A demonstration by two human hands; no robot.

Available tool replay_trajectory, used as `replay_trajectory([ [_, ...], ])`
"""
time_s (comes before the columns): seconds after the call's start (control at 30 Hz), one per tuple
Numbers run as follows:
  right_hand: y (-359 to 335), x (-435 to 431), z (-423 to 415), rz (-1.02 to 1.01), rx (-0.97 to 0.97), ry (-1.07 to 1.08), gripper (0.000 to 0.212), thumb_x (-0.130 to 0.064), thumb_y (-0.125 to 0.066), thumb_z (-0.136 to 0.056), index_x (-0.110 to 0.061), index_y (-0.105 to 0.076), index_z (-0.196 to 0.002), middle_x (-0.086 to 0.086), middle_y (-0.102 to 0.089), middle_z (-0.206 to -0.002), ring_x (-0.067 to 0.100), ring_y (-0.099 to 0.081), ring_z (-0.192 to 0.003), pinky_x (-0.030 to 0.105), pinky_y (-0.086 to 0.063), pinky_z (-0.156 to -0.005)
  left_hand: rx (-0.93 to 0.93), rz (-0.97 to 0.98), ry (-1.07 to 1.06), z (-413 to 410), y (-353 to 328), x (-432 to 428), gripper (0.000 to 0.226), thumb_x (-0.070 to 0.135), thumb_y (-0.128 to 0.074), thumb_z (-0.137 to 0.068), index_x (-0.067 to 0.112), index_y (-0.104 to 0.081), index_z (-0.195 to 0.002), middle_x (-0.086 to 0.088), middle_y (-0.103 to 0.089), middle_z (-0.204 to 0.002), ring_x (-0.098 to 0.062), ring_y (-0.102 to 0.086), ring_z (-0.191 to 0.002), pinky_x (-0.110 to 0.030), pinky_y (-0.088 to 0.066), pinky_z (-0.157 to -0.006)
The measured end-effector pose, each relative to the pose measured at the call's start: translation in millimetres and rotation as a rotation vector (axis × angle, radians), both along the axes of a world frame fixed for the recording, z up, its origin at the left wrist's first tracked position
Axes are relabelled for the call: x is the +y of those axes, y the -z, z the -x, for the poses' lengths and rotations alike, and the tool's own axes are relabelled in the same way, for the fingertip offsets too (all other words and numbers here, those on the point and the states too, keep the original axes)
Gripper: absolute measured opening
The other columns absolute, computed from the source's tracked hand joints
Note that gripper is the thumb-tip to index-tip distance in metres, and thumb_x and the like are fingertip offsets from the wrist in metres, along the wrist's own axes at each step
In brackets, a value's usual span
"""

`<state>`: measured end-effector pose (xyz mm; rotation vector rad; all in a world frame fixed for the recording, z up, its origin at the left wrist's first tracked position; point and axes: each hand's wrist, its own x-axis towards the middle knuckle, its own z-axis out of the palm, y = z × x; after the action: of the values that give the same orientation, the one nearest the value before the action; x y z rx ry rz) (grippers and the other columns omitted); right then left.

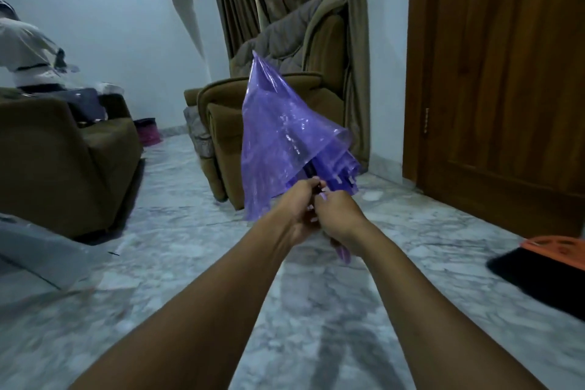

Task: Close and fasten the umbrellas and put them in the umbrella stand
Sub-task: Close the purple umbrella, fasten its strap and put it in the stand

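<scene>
Umbrella: we held a translucent purple plastic umbrella (278,136), canopy half collapsed, tip tilted up.
Left: our left hand (300,209) gripped its shaft.
Right: our right hand (340,215) gripped its handle, touching the left.
Behind: a brown upholstered armchair (221,123) stood.

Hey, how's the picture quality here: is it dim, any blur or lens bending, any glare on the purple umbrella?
Head view: dim, bluish indoor light; small glare streaks on the plastic canopy of the purple umbrella; wide-angle bending tilts the wooden door and the walls; the marble floor smears into blur at lower left; soft forearm shadows lie on it.
</scene>
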<state>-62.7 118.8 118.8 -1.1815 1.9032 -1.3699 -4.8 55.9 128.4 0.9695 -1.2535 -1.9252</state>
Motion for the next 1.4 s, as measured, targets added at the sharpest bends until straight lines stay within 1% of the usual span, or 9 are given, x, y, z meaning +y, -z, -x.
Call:
replay_trajectory([
  [0.13, 0.4, 0.6, 1.8, 0.026, -0.047, -0.023, 0.030, -0.029, -0.039, -0.100, -0.011, -0.062, -0.095, 0.007, -0.056, -0.064, 0.018, -0.047, -0.044, 0.017, -0.032, -0.036, 0.003, 0.022, 0.058, -8.0, -7.2, 4.3, 0.030, 0.030, -0.043, -0.101, 0.022, -0.056, -0.074, 0.006, -0.056, -0.051, -0.005, -0.051, -0.035, -0.019, -0.041, -0.050],
  [0.4, 11.0, 0.1, 2.4, 0.063, -0.056, 0.002, 0.036, -0.034, -0.039, -0.101, -0.012, -0.061, -0.082, 0.006, -0.053, -0.054, 0.007, -0.039, -0.020, 0.016, -0.030, -0.033, -0.134, 0.144, 0.051, -16.4, -12.8, 8.1, 0.028, 0.032, -0.047, -0.097, 0.013, -0.067, -0.104, -0.003, -0.065, -0.086, -0.015, -0.061, -0.071, -0.030, -0.050, -0.070],
  [0.6, 20.6, 3.4, 6.9, 0.033, -0.024, 0.042, 0.038, -0.033, -0.041, -0.098, -0.012, -0.043, -0.066, -0.006, -0.032, -0.028, 0.008, -0.030, -0.021, 0.023, -0.029, -0.038, -0.400, 0.795, -0.750, -42.4, -15.2, -3.0, 0.053, 0.049, -0.046, -0.087, 0.009, -0.055, -0.054, -0.004, -0.057, -0.059, -0.020, -0.049, -0.055, -0.033, -0.041, -0.057],
  [0.73, 21.9, 9.2, 1.8, 0.023, -0.047, 0.031, 0.036, -0.033, -0.041, -0.099, -0.007, -0.053, -0.077, -0.005, -0.033, -0.026, 0.007, -0.031, -0.019, 0.014, -0.025, -0.028, -0.311, 0.610, -0.777, -39.9, -54.5, -37.9, 0.064, 0.079, -0.044, -0.073, 0.024, -0.061, -0.101, -0.007, -0.058, -0.119, -0.026, -0.056, -0.108, -0.043, -0.046, -0.097],
  [0.83, 24.0, 11.6, -2.2, 0.041, -0.038, -0.005, 0.036, -0.034, -0.042, -0.098, -0.009, -0.050, -0.074, -0.005, -0.032, -0.025, 0.008, -0.031, -0.020, 0.017, -0.025, -0.029, -0.310, 0.423, -0.521, -22.4, -81.4, -50.6, 0.120, 0.084, -0.062, -0.056, 0.022, -0.022, -0.151, -0.013, -0.023, -0.156, -0.037, -0.030, -0.140, -0.056, -0.031, -0.112],
  [0.93, 25.8, 13.4, -5.2, 0.060, -0.029, -0.054, 0.034, -0.037, -0.045, -0.098, -0.014, -0.050, -0.074, -0.007, -0.031, -0.035, 0.007, -0.028, -0.022, 0.017, -0.023, -0.029, -0.336, 0.309, -0.400, -8.2, -83.8, -56.7, 0.149, 0.070, -0.082, -0.043, 0.018, 0.003, -0.154, -0.017, -0.015, -0.159, -0.043, -0.027, -0.141, -0.061, -0.029, -0.110],
  [1.17, 27.6, 16.5, -5.5, 0.089, -0.029, -0.090, 0.044, -0.033, -0.049, -0.098, -0.021, -0.034, -0.059, -0.007, -0.031, -0.044, 0.004, -0.023, -0.026, 0.015, -0.020, -0.035, -0.246, 0.290, -0.307, -11.8, -64.5, -64.2, 0.054, 0.018, -0.077, -0.076, 0.000, -0.053, -0.121, -0.016, -0.069, -0.103, -0.021, -0.066, -0.068, -0.030, -0.054, -0.053],
  [1.27, 29.0, 20.6, -7.3, 0.040, -0.064, -0.158, 0.039, -0.037, -0.049, -0.099, -0.013, -0.042, -0.070, 0.001, -0.034, -0.055, 0.005, -0.023, -0.027, 0.013, -0.020, -0.033, -0.185, 0.309, -0.266, -15.6, -59.8, -63.5, 0.042, 0.012, -0.068, -0.085, 0.001, -0.054, -0.122, -0.016, -0.069, -0.104, -0.021, -0.066, -0.068, -0.028, -0.053, -0.052],
  [1.4, 25.0, 26.8, 3.3, -0.001, 0.074, -0.118, 0.046, -0.058, -0.054, -0.089, -0.014, -0.065, -0.087, -0.002, -0.066, -0.062, 0.015, -0.059, -0.046, 0.035, -0.053, -0.056, -0.114, 0.326, -0.292, -22.2, -53.9, -63.5, 0.031, 0.010, -0.061, -0.089, -0.001, -0.057, -0.118, -0.012, -0.068, -0.093, -0.022, -0.067, -0.071, -0.029, -0.053, -0.054],
])
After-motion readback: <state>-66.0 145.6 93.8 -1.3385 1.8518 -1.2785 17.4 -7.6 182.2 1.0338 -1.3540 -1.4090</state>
